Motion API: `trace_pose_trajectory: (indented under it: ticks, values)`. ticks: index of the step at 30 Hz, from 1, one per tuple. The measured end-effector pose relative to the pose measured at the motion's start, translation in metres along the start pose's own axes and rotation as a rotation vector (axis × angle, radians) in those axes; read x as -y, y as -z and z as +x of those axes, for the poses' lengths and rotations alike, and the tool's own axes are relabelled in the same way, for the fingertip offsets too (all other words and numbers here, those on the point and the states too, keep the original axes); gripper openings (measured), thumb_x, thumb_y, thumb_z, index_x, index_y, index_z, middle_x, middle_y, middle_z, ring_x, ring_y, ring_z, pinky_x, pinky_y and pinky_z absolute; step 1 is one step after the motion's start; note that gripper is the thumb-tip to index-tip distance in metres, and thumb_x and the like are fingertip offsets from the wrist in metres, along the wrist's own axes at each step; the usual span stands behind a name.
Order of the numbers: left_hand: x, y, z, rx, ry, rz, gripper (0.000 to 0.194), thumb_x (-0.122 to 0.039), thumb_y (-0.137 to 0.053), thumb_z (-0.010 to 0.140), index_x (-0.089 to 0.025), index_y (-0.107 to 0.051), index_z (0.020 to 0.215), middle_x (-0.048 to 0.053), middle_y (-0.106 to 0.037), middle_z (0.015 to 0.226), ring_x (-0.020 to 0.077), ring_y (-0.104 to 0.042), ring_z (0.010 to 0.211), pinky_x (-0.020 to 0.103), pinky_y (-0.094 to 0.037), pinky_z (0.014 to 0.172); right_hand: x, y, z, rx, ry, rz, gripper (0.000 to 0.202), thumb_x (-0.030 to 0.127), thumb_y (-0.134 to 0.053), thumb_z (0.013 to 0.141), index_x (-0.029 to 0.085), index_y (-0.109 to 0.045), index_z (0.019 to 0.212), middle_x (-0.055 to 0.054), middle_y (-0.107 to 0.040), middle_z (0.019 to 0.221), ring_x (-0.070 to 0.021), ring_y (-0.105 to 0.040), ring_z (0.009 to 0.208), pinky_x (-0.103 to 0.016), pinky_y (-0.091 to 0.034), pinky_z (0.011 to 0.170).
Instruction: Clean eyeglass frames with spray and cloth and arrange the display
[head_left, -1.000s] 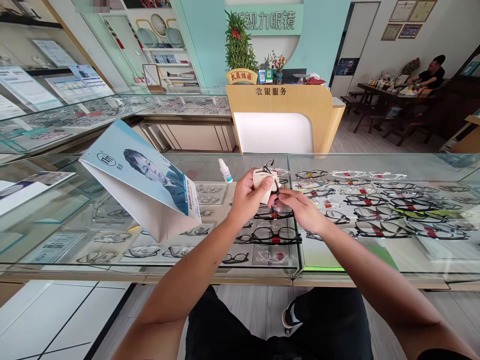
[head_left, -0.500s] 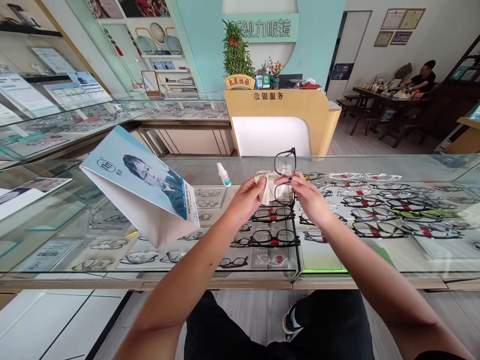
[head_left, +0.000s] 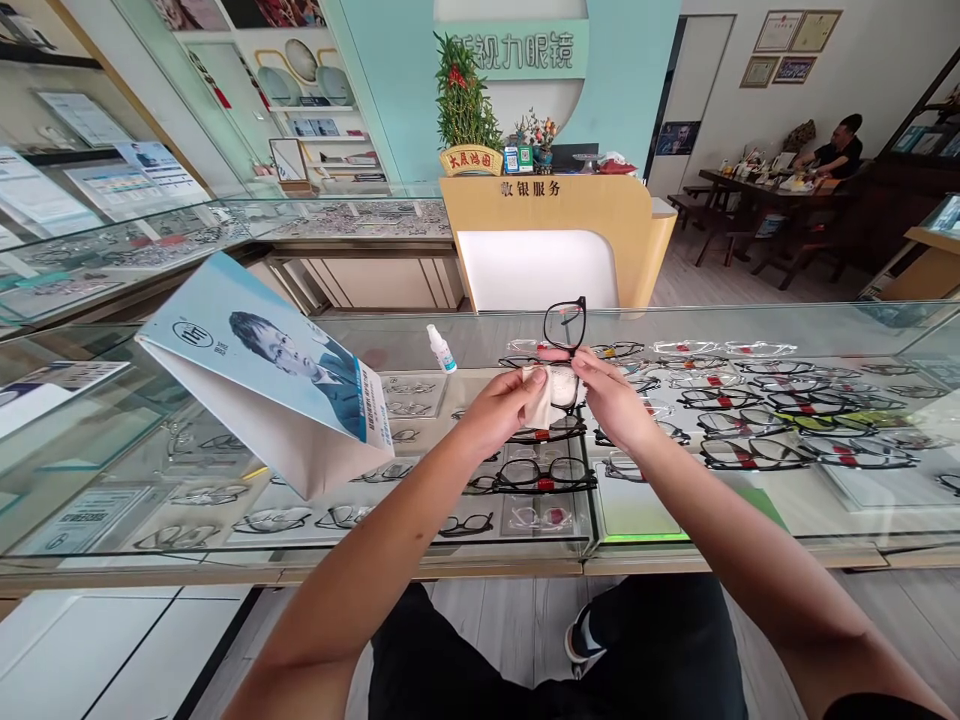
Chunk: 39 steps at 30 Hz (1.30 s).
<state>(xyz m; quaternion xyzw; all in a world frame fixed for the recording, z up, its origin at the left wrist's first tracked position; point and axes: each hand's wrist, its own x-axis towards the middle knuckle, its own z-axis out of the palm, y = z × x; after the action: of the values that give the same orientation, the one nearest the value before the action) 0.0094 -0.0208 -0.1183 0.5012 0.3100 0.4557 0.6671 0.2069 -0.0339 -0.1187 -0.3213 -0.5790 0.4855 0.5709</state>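
Above the glass counter (head_left: 480, 345), my right hand (head_left: 609, 398) grips a pair of black-framed eyeglasses (head_left: 565, 322) near the bridge. The frame is turned on end, one lens up and the other down. My left hand (head_left: 501, 405) is closed on a pale cleaning cloth (head_left: 537, 402), which lies against the lower lens and partly hides it. A small white spray bottle (head_left: 442, 350) with a blue label stands on the counter, left of my hands. Rows of eyeglasses (head_left: 545, 474) with red tags lie beneath and to the right of my hands.
A large folded cardboard sign (head_left: 277, 370) with a portrait stands on the counter at left. Beyond the counter is a wooden cashier desk (head_left: 559, 215) with a plant (head_left: 466, 105). A person (head_left: 836, 155) sits at a dark table at the far right.
My left hand has shifted slightly right and down with the cloth, which now covers more of the lower lens. My right hand still holds the eyeglasses. The whole view has shifted slightly.
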Motion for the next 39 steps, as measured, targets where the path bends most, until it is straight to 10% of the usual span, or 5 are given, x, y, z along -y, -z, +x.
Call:
trace_pose_trajectory:
  ticks: [17, 39]
  values:
    - [-0.003, 0.005, 0.002, 0.184, -0.034, 0.072, 0.063, -0.044, -0.109, 0.071, -0.020, -0.085, 0.125, 0.006, -0.080, 0.102, 0.0174, -0.068, 0.085, 0.030, -0.050, 0.078, 0.004, -0.010, -0.004, 0.015, -0.130, 0.184, 0.041, 0.064, -0.079, 0.094, 0.025, -0.085, 0.107, -0.007, -0.081, 0.128, -0.0284, -0.068, 0.127, -0.042, -0.054, 0.111]
    - [0.008, -0.012, -0.004, -0.011, -0.046, 0.005, 0.059, -0.070, -0.104, 0.072, -0.018, -0.080, 0.087, 0.001, -0.071, 0.078, 0.0144, -0.059, 0.069, 0.030, -0.046, 0.066, -0.006, -0.016, -0.010, 0.066, -0.104, 0.135, 0.052, 0.073, -0.074, 0.100, 0.031, -0.087, 0.126, -0.007, -0.082, 0.125, -0.0316, -0.072, 0.124, -0.047, -0.058, 0.113]
